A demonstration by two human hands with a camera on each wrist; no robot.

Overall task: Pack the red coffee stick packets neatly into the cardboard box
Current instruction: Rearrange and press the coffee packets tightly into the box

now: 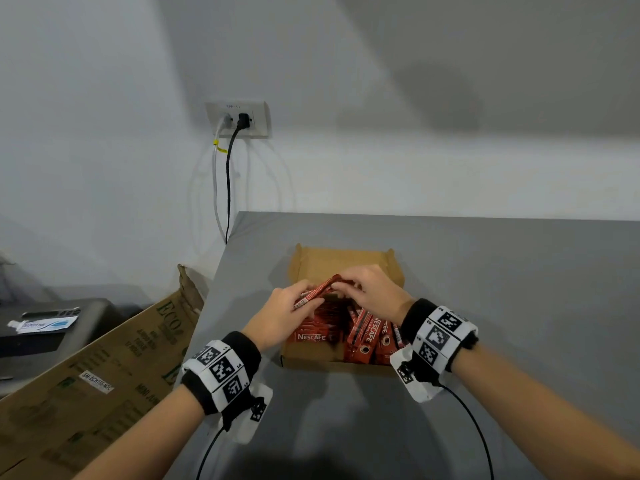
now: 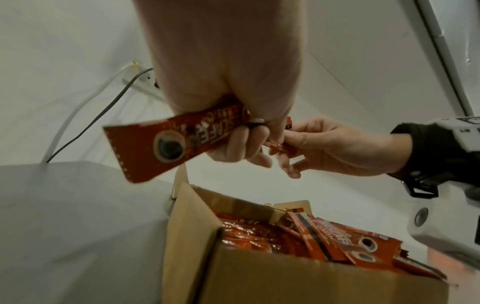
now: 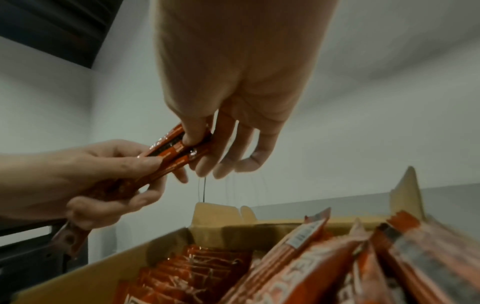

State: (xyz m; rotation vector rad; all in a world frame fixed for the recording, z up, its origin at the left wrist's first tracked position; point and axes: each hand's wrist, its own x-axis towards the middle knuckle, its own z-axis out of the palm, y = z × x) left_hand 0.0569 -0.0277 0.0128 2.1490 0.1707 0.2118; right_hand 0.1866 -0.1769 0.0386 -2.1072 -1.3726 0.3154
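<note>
An open cardboard box (image 1: 313, 356) (image 2: 298, 279) (image 3: 83, 277) sits on the grey table, holding several red coffee stick packets (image 1: 363, 336) (image 2: 337, 240) (image 3: 298, 257); some lie flat at its left, others lean loosely at its right. Above the box both hands hold a small bundle of red packets (image 1: 317, 292) (image 2: 166, 142) (image 3: 171, 158). My left hand (image 1: 287, 315) (image 2: 241, 133) (image 3: 103, 179) grips the bundle's near end. My right hand (image 1: 367, 291) (image 2: 311, 144) (image 3: 207, 152) pinches its far end with thumb and fingers.
A large printed cardboard carton (image 1: 104, 386) leans at the table's left edge. A wall socket (image 1: 239, 119) with two cables hangs behind the table. A dark unit (image 1: 45, 327) with a small tube on top stands far left. Grey table (image 1: 519, 306) spreads to the right.
</note>
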